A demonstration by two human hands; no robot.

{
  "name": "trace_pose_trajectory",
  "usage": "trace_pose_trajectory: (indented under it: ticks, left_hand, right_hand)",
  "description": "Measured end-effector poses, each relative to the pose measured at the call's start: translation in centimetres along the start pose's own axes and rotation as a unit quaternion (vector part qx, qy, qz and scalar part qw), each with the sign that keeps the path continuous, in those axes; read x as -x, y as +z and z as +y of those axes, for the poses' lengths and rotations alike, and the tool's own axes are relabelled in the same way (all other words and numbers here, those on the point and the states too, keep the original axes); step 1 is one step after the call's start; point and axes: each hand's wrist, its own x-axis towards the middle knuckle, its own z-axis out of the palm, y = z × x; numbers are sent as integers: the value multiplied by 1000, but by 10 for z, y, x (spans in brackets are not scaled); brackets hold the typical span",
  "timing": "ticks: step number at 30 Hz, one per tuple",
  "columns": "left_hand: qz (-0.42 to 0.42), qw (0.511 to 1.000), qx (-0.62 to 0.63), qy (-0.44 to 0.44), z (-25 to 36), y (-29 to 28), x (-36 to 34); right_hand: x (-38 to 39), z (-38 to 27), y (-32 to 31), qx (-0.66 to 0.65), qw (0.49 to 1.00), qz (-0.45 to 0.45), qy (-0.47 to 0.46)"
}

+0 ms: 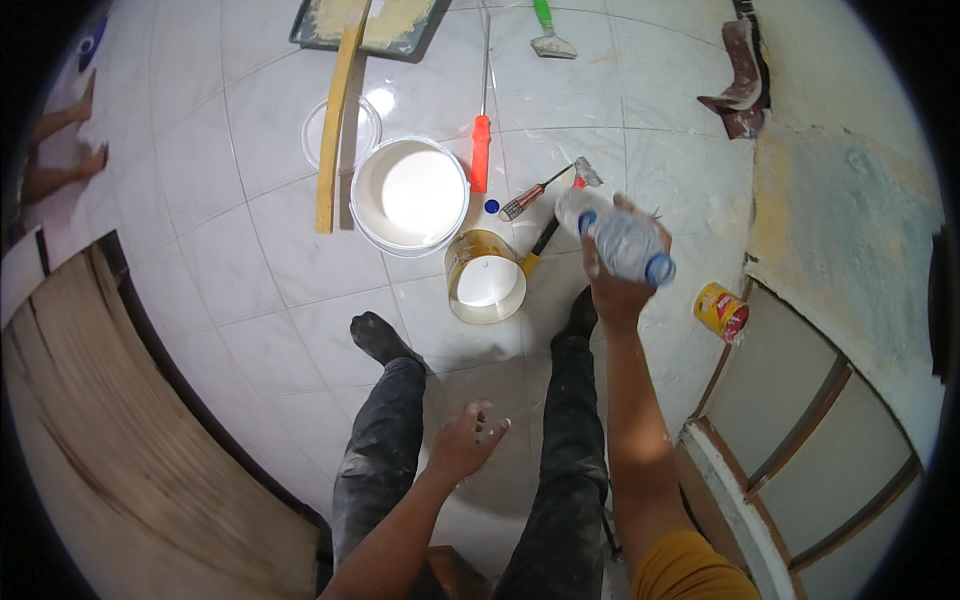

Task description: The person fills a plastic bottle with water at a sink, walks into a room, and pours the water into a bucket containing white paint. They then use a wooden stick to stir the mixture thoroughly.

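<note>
plastic water bottle [632,246]: was clamped in the right hand [615,293], above the tiled floor [280,260] toward its right edge. had the left hand [466,446] empty, fingers apart. seemed partway along, pail [366,205] already uncovered, bottle yet to be released; could not tell its fill.

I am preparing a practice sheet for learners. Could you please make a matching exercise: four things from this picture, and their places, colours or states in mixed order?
1. Plastic bottle
2. Left hand
3. Wooden stick
4. Long tool's handle

A. Lying across a tray edge
B. Bright orange-red
C. In the right hand
D. Empty

Pairs: 1-C, 2-D, 3-A, 4-B
</note>
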Motion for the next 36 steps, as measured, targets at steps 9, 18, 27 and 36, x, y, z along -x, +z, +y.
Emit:
trace_pose_trajectory:
  ticks: [9,18,27,36]
  left_hand:
    - [130,983,127,-35,-71,-2,26]
    - [207,978,-3,-16,-177,-100,-45]
    - [288,911,-204,-214,-290,-177,-211]
    - [300,941,-103,-116,-322,-182,-222]
  right_hand:
    - [140,-36,-52,-111,989,-33,89]
    - [214,10,-47,-21,979,-199,33]
    - [249,68,-1,64,943,-318,76]
    - [242,49,14,151,906,-363,155]
